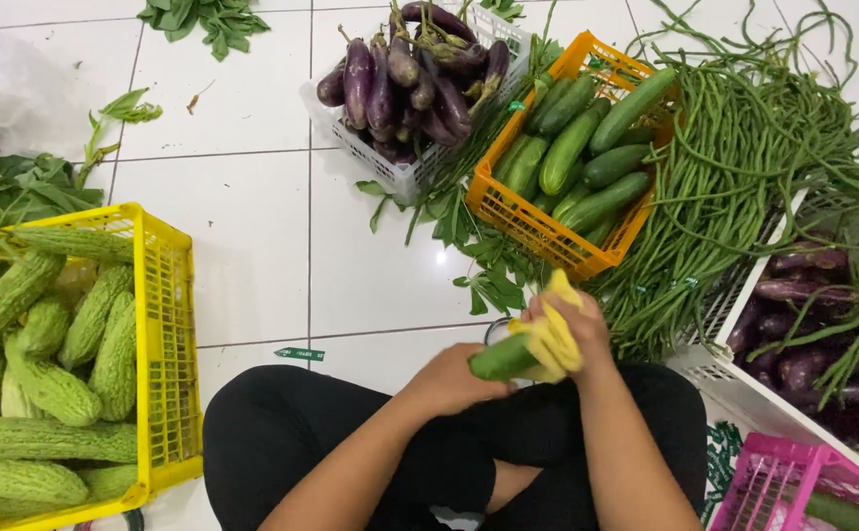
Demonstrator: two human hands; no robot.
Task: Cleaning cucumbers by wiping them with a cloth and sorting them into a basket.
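A person sits cross-legged on glossy white floor tiles [252, 226]. The left hand [452, 379] is closed around the lower end of a smooth green cucumber [501, 357], and the right hand [577, 324] presses a soft yellow cloth [552, 339] around its other end, fingers curled over the fabric. The cucumber sits just above the knees, at about 5 o'clock in the view; its long axis runs nearly level, tipped slightly, from 8 o'clock up toward 2 o'clock, with the cloth-wrapped end pointing right.

At 9 o'clock a yellow plastic lattice crate [166, 344] holds bumpy, ridged bitter gourds [51, 383]. At 12 o'clock a white basket [390, 167] carries glossy purple eggplants [400, 79]. At 1 o'clock an orange crate [537, 231] is filled with more cucumbers [577, 147], lying mostly from 7 toward 1 o'clock. Thin, stringy long beans [744, 167] sprawl at 2 o'clock. At 4 o'clock stand another white basket [744, 393] of eggplants and a pink crate [773, 482].
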